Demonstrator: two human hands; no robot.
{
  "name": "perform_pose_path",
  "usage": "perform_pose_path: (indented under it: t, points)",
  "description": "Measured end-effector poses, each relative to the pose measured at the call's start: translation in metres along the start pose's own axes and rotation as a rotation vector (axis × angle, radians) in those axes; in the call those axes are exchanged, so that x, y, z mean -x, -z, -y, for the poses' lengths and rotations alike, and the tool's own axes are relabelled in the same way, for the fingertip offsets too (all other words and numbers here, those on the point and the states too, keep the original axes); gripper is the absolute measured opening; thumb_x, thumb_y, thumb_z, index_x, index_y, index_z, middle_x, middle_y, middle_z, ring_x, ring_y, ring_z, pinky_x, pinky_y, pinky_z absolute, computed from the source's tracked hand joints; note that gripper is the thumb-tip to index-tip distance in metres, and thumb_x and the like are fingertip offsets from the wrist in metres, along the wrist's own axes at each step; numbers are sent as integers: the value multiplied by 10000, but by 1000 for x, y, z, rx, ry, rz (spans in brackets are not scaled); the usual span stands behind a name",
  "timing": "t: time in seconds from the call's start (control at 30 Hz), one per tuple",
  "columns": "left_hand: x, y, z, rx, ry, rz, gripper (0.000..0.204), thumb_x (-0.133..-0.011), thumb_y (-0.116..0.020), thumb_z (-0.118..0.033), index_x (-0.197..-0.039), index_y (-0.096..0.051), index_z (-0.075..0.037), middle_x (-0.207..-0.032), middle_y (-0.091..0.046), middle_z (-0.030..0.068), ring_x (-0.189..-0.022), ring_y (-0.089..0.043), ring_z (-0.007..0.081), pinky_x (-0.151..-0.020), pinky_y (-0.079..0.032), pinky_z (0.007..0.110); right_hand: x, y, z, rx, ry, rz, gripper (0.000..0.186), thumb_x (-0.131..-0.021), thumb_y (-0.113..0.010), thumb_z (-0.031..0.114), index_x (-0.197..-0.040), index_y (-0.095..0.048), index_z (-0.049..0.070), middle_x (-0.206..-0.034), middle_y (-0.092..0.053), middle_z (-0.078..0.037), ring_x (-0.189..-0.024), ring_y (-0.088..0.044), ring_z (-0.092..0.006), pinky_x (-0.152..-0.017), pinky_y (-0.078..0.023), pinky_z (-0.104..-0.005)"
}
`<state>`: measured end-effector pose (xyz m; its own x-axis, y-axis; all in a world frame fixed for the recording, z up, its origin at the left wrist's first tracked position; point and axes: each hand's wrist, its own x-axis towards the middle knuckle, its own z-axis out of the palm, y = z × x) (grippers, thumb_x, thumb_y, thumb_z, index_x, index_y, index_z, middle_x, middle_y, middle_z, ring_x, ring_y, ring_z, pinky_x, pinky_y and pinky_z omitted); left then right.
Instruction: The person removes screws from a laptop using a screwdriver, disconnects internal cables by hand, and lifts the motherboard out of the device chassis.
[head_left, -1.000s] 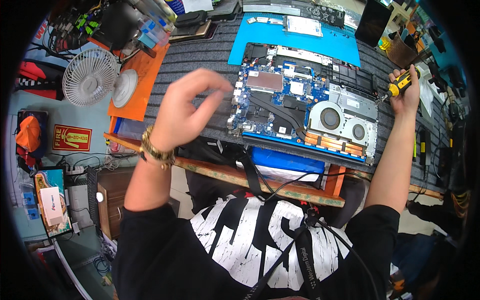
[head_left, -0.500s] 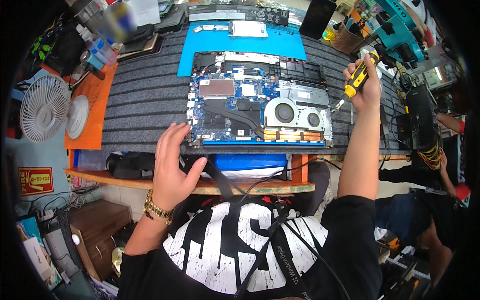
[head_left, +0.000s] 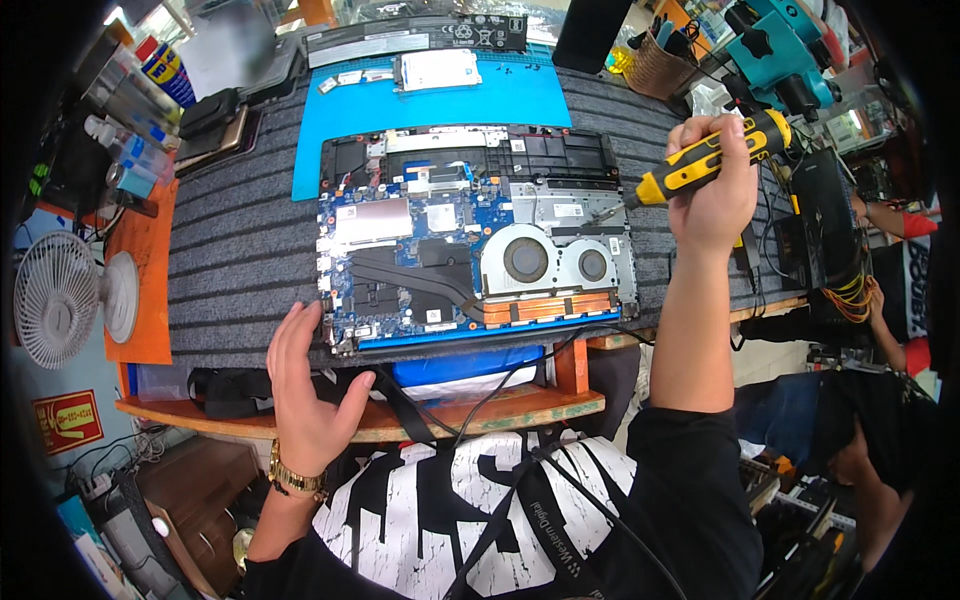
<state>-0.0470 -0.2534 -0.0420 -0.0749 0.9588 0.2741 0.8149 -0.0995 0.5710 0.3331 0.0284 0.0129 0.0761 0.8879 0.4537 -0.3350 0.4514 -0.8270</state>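
An opened laptop (head_left: 420, 215) lies on the bench with its blue circuit board, black heat pipe and two silver fans (head_left: 525, 260) exposed. My right hand (head_left: 715, 205) is wrapped round a yellow and black screwdriver (head_left: 690, 172), held aslant. Its tip points left and down over the silver metal area above the smaller fan; I cannot tell whether it touches. At the laptop's near left corner is my left hand (head_left: 312, 400), fingers extended and thumb apart, holding nothing. Its fingertips are at the case edge; contact is unclear.
Behind the laptop, a blue mat (head_left: 345, 115) bears a silver drive-like part (head_left: 438, 70) and tiny dark bits. A long black battery (head_left: 420, 35) lies beyond. A white fan (head_left: 60, 300) stands left; a brown pen holder (head_left: 660, 65) and teal device (head_left: 780, 50) stand far right.
The screwdriver has swung flatter, and its tip has moved from the laptop's right edge inward over the silver metal area. My left hand stays at the near left corner. The whole view has shifted.
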Motion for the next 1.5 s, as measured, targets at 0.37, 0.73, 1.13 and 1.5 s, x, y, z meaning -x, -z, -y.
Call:
perform_pose_path:
  t: [0.37, 0.73, 1.13, 1.5]
  points:
    - [-2, -2, 0, -45, -17, 13, 861, -851, -916, -133, -1599, -527, 43, -1596, -608, 239, -1542, -517, 474, -1280, -367, 571, 5, 1, -31, -46, -50, -41, 355, -1157, -629, 347, -1015, -596, 23, -870, -650, -123, -775, -656, -237, -718, -546, -357]
    - [-5, -4, -3, -56, -26, -1, 853, -834, -901, -91, -1592, -533, 39, -1571, -619, 237, -1517, -536, 487, -1274, -375, 581, 21, -3, -22, -140, 4, 130, 236, -1131, -631, 276, -1125, -561, 50, -879, -650, -146, -769, -633, -235, -698, -532, -370]
    - [-3, -3, -1, -63, -29, -1, 844, -862, -906, -126, -1596, -527, 48, -1581, -614, 244, -1528, -530, 479, -1273, -374, 571, 27, -26, -7, -8, 106, 355, 312, -965, -779, -37, -1178, -559, 26, -961, -682, -119, -842, -654, -162, -752, -556, -308]
    - [-2, -2, 1, -56, -34, 17, 836, -870, -895, -133, -1600, -523, 40, -1606, -600, 239, -1550, -509, 478, -1284, -361, 569, 46, -59, 13, 357, 311, 641, 409, -910, -791, -55, -1189, -505, 31, -896, -599, -108, -778, -580, -168, -663, -448, -305]
